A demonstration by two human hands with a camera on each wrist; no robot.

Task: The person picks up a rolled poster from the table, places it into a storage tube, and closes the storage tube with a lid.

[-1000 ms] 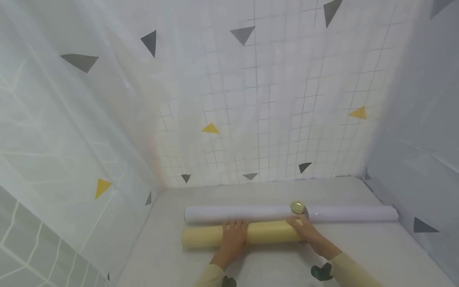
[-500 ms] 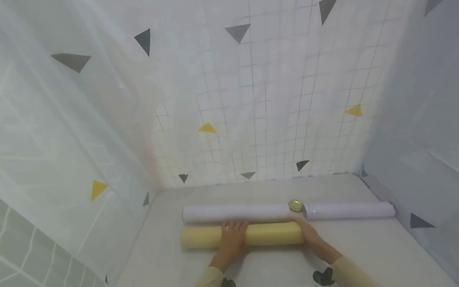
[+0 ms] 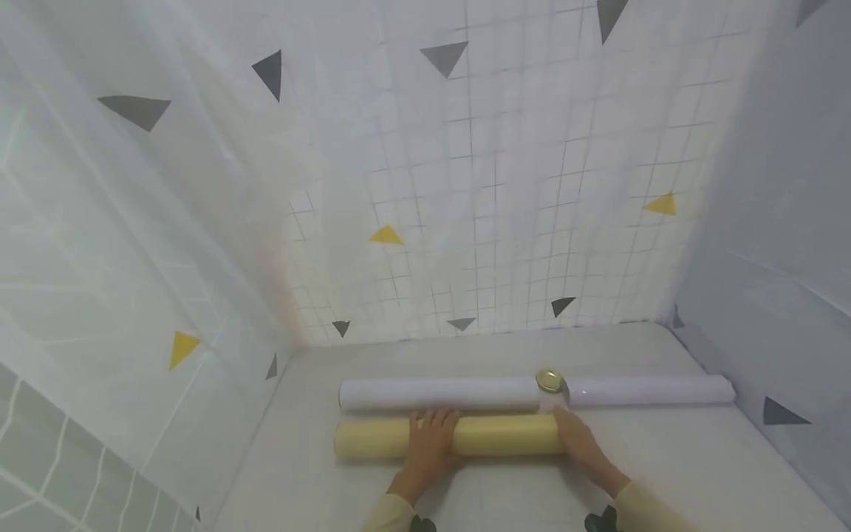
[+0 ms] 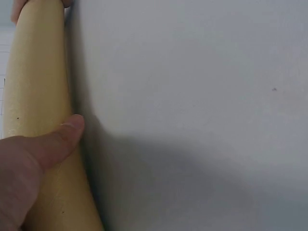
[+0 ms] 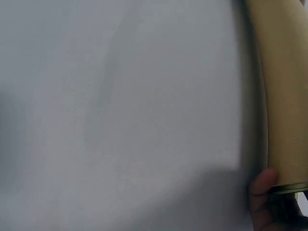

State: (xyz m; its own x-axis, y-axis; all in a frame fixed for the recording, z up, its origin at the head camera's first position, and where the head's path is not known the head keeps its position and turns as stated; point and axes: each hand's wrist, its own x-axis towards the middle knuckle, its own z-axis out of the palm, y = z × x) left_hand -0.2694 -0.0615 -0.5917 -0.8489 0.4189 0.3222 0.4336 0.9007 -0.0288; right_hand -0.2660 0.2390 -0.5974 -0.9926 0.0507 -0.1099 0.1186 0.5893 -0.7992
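A tan-yellow cardboard tube (image 3: pixel 505 436) lies sideways on the white surface. My left hand (image 3: pixel 428 451) grips it left of its middle, fingers over the top; the left wrist view has the thumb (image 4: pixel 60 142) pressed along the near side. At the tube's right end, my right hand (image 3: pixel 583 447) holds around the end. In the right wrist view that thumb (image 5: pixel 263 183) touches the side beside a thin greenish rim (image 5: pixel 288 188); the other fingers are mostly hidden. Just behind lies a long white roll (image 3: pixel 439 394), with a round gold lid-like piece (image 3: pixel 549 380) at it.
Past the roll, a pale grid-lined panel (image 3: pixel 479 222) with yellow and grey triangles rises at the back. Walls stand on the left (image 3: pixel 199 295) and right (image 3: pixel 784 295). The white tabletop (image 3: pixel 505 502) extends toward me.
My right hand has shifted from the top of the tube's right part onto its end. The tube's right end has come slightly nearer me, leaving it straighter. The left hand keeps its grip.
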